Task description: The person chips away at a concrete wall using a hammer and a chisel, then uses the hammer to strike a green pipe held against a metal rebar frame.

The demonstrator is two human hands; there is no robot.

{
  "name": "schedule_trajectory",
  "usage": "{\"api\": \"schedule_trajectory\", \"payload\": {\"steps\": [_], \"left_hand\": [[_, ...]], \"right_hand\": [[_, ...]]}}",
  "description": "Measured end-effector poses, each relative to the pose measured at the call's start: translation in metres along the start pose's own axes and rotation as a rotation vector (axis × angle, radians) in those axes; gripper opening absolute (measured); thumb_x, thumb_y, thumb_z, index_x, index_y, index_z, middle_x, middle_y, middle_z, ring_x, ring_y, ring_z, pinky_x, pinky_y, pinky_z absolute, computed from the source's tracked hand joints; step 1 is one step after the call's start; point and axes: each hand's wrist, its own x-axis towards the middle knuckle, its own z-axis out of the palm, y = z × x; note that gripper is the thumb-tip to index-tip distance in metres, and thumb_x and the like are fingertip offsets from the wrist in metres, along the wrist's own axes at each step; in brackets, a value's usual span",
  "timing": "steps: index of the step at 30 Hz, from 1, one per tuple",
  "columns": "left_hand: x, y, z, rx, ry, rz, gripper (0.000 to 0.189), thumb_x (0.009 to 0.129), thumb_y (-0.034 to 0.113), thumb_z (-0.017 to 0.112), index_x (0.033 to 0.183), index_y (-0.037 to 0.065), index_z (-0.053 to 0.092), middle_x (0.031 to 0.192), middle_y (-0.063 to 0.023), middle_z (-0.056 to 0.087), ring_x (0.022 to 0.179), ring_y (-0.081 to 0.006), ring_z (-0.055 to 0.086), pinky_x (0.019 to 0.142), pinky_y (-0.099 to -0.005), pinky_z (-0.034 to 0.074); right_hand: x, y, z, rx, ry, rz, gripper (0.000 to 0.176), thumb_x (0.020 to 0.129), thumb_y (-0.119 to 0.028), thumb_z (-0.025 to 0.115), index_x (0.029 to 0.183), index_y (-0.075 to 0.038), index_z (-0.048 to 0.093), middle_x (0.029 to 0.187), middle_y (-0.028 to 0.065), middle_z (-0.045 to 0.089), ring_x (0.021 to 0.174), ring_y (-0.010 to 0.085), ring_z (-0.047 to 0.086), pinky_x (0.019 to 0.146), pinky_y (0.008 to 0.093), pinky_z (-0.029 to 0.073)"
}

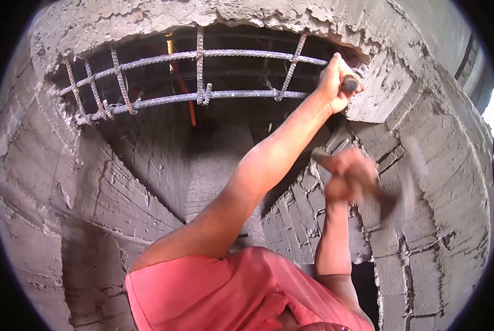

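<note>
My left hand (335,83) is raised high and shut on a short metal chisel (350,83), whose tip is set against the broken edge of a concrete slab (379,88). Lower down, my right hand (349,176) is blurred by motion and grips a hammer (388,201) close to the block wall. Exposed rebar bars (200,74) cross the opening where the concrete has been chipped away, to the left of the chisel. A pink shirt sleeve (203,292) covers my left upper arm.
Rough grey block walls (440,220) with crumbling mortar close in on both sides. Behind the rebar lies a dark cavity with an orange pipe (190,110). Bright daylight shows at the far right edge (492,107).
</note>
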Motion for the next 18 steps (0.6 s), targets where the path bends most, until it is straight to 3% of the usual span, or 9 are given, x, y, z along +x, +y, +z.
{"api": "schedule_trajectory", "payload": {"steps": [1,3,6,7,9,11,13,15,18], "left_hand": [[0.001,-0.001,0.0,0.013,-0.024,0.004,0.045,0.102,0.049,0.047,0.067,0.021,0.039,0.06,-0.0002,0.047,0.059,-0.0212,0.056,0.074,-0.049,0.053],[0.01,-0.006,-0.003,-0.026,0.036,0.047,0.043,0.103,0.046,0.045,0.067,0.022,0.039,0.06,0.0026,0.042,0.06,-0.0184,0.055,0.072,-0.0502,0.053],[0.0,-0.003,0.002,0.039,0.02,-0.007,0.046,0.102,0.05,0.044,0.068,0.019,0.042,0.063,-0.0039,0.052,0.058,-0.0248,0.056,0.079,-0.0518,0.052],[0.004,0.0,0.003,0.043,0.01,0.002,0.046,0.102,0.05,0.044,0.068,0.019,0.042,0.063,-0.0039,0.052,0.058,-0.0248,0.056,0.079,-0.0518,0.052],[-0.002,0.0,0.006,-0.021,0.042,-0.045,0.047,0.101,0.052,0.045,0.07,0.017,0.043,0.063,-0.0067,0.054,0.057,-0.0265,0.055,0.081,-0.0523,0.052],[-0.008,0.003,0.013,-0.018,0.101,-0.074,0.046,0.101,0.05,0.047,0.067,0.02,0.042,0.06,-0.002,0.05,0.057,-0.0225,0.054,0.076,-0.0478,0.052],[-0.005,0.002,0.007,0.002,0.003,-0.054,0.046,0.101,0.049,0.049,0.065,0.022,0.041,0.059,0.003,0.045,0.058,-0.0182,0.053,0.072,-0.0424,0.05],[-0.005,0.002,0.014,-0.039,0.041,-0.114,0.048,0.101,0.049,0.049,0.063,0.022,0.038,0.058,0.0034,0.042,0.058,-0.0175,0.052,0.07,-0.0391,0.05],[-0.002,-0.002,0.007,0.025,0.008,-0.075,0.051,0.099,0.055,0.047,0.067,0.016,0.046,0.062,-0.0076,0.054,0.059,-0.0261,0.058,0.081,-0.0479,0.053]], "right_hand": [[-0.001,0.029,-0.005,-0.438,-0.027,0.177,0.065,0.094,-0.069,0.049,0.068,-0.009,0.043,0.059,0.0015,0.044,0.052,0.0131,0.048,0.046,0.0283,0.037],[0.009,0.021,-0.004,-0.144,-0.06,0.457,0.059,0.1,-0.062,0.044,0.074,-0.008,0.047,0.059,0.0004,0.044,0.048,0.0118,0.043,0.044,0.0268,0.035],[-0.004,-0.025,0.006,0.278,0.247,0.428,0.067,0.09,-0.072,0.051,0.08,-0.006,0.047,0.062,0.003,0.046,0.047,0.0144,0.044,0.044,0.0279,0.038],[-0.001,-0.035,0.012,0.496,0.439,0.39,0.071,0.086,-0.076,0.054,0.081,-0.005,0.047,0.062,0.0035,0.046,0.047,0.0153,0.045,0.046,0.0283,0.039],[0.008,-0.036,-0.007,0.34,0.023,-0.133,0.073,0.082,-0.079,0.058,0.088,-0.007,0.047,0.063,0.003,0.047,0.048,0.016,0.045,0.05,0.0288,0.042],[0.01,-0.014,0.01,0.437,0.127,-0.329,0.069,0.085,-0.079,0.052,0.087,-0.01,0.048,0.063,0.0021,0.046,0.048,0.0145,0.044,0.049,0.0289,0.042],[0.002,0.027,0.005,0.482,0.321,0.682,0.066,0.091,-0.076,0.044,0.084,-0.01,0.048,0.063,0.0019,0.045,0.048,0.0129,0.044,0.047,0.0289,0.04],[0.012,0.022,-0.013,-0.084,-0.109,0.534,0.062,0.097,-0.069,0.04,0.085,-0.008,0.049,0.062,0.002,0.044,0.048,0.013,0.043,0.047,0.0291,0.039],[0.003,-0.017,-0.009,0.542,0.275,0.48,0.059,0.091,-0.066,0.056,0.092,-0.007,0.05,0.069,0.0037,0.047,0.056,0.0159,0.046,0.052,0.0295,0.041]]}}
